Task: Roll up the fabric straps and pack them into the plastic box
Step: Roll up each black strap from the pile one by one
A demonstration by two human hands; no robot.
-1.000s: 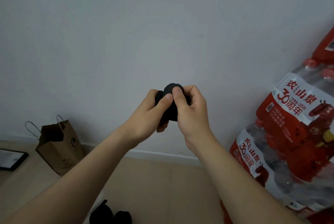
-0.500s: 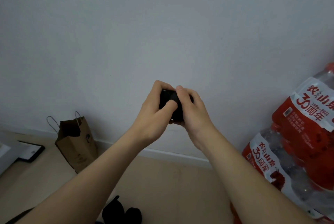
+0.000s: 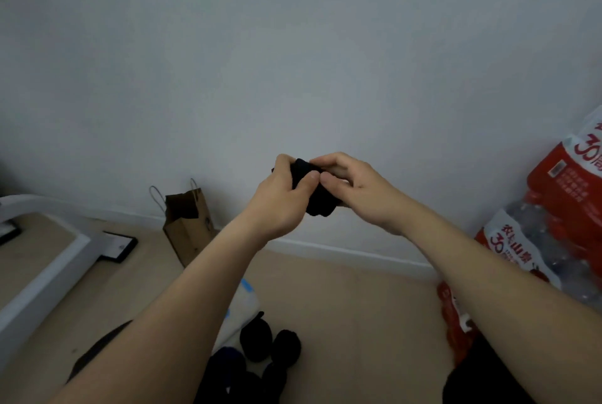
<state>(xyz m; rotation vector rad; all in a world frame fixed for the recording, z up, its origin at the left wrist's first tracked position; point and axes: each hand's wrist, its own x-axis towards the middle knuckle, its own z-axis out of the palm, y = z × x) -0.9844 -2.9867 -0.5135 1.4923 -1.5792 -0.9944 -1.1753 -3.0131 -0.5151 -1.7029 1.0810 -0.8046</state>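
Note:
A rolled black fabric strap (image 3: 317, 200) is held up in front of the white wall, gripped from both sides. My left hand (image 3: 280, 198) wraps its left side with the thumb on the front. My right hand (image 3: 356, 190) pinches its top and right side. Several other rolled black straps (image 3: 272, 346) lie on the floor below, between my forearms. A pale plastic box (image 3: 242, 304) with blue marks shows partly behind my left forearm.
A brown paper bag (image 3: 187, 227) stands against the wall at left. A white frame (image 3: 49, 270) and a dark flat tablet (image 3: 119, 245) lie at far left. Packs of bottled water in red wrapping (image 3: 553, 240) are stacked at right.
The view has tilted down, showing more floor and the straps below. Both hands stay on the rolled strap, now held lower and turned sideways.

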